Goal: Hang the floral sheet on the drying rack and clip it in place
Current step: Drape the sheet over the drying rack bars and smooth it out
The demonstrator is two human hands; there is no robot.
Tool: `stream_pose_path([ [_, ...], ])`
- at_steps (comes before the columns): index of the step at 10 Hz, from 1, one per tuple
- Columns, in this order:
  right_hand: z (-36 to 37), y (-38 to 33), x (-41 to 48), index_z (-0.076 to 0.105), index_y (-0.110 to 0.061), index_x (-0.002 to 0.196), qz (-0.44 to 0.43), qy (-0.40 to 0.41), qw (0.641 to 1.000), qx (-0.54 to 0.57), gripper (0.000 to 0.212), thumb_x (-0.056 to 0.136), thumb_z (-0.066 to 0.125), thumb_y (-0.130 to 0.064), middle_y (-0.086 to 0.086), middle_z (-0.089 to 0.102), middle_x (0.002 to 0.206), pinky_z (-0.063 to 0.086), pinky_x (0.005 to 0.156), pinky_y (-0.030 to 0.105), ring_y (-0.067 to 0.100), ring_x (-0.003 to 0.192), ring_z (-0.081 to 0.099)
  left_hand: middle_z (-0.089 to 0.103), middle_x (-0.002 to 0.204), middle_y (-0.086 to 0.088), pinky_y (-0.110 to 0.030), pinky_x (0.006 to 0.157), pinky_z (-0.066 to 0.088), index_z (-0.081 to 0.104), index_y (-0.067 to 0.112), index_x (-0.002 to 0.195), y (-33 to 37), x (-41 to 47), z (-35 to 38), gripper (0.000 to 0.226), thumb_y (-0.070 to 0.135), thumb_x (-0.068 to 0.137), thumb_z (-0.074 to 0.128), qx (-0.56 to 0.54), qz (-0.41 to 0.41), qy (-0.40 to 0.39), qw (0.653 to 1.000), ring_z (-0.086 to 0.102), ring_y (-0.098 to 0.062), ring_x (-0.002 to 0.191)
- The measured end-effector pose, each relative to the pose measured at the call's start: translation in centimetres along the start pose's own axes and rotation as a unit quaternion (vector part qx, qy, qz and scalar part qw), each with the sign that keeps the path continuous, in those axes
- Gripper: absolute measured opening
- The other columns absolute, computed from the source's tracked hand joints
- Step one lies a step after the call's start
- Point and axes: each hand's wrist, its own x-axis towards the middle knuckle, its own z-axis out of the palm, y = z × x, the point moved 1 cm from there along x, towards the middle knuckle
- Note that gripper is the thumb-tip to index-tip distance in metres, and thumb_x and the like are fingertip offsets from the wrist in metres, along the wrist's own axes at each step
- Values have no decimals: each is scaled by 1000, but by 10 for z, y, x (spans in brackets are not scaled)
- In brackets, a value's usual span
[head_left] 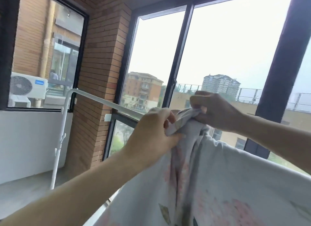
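Floral sheet [210,183]: one, bunched at the single white drying rack [107,103] bar. My left hand [151,134] and right hand [213,111] both pinch its gathered top edge, fingers curled tight.

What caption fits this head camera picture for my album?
Left hand and right hand grip the bunched floral sheet at the white drying rack.

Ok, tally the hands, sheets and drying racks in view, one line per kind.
Hands: 2, the left hand and the right hand, both gripping the cloth
Sheets: 1, the floral sheet
Racks: 1, the white drying rack
Total: 4
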Motion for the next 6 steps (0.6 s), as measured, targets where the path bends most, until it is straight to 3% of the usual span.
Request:
stream_pose_path([
  [1, 3, -4, -19, 55, -40, 92, 107, -107, 984, 94, 32, 82, 70, -13, -14, 60, 94, 47, 76, 21, 5, 83, 57, 41, 113, 14, -7, 67, 39, 59, 29, 87, -9, -28, 17, 36, 55, 69, 76, -40, -47, -79, 995, 47, 4, 74],
  [2, -10, -2, -39, 58, -43, 93, 161, -168, 966, 110, 24, 84, 71, -26, -13, 65, 99, 49, 82, 23, 4, 89, 61, 58, 105, 11, -29, 75, 52, 61, 26, 84, -16, -42, 23, 49, 73, 72, 58, -145, -116, -100, 978, 62, -12, 83],
  [3, -21, -9, -52, 57, -40, 97, 168, -184, 965, 75, 24, 80, 74, -36, -15, 63, 105, 50, 89, 28, 3, 96, 59, 69, 92, -5, -39, 69, 60, 56, 16, 97, -23, -41, 23, 42, 54, 83, 64, -208, -193, -100, 954, 70, -24, 73],
  [4, -30, -24, -58, 55, -41, 96, 174, -184, 964, 77, 25, 80, 74, -37, -20, 62, 102, 50, 91, 30, 1, 97, 59, 66, 104, -2, -27, 74, 54, 54, 20, 112, -32, -32, 24, 42, 51, 85, 62, -177, -197, -132, 955, 65, -15, 89],
  [5, -25, -31, -66, 55, -40, 83, 169, -132, 970, 111, 18, 82, 72, -36, -20, 68, 102, 52, 94, 39, -1, 101, 63, 65, 113, 2, -21, 79, 48, 57, 22, 121, -34, -22, 27, 39, 47, 92, 54, -222, -207, -180, 936, 60, -10, 103],
  [6, -19, -32, -73, 55, -35, 79, 173, -82, 974, 124, 17, 85, 70, -31, -14, 70, 107, 52, 94, 42, -2, 106, 63, 67, 104, 2, -22, 72, 46, 65, 20, 103, -32, -14, 33, 25, 40, 94, 53, -300, -228, -190, 907, 61, -10, 93],
])
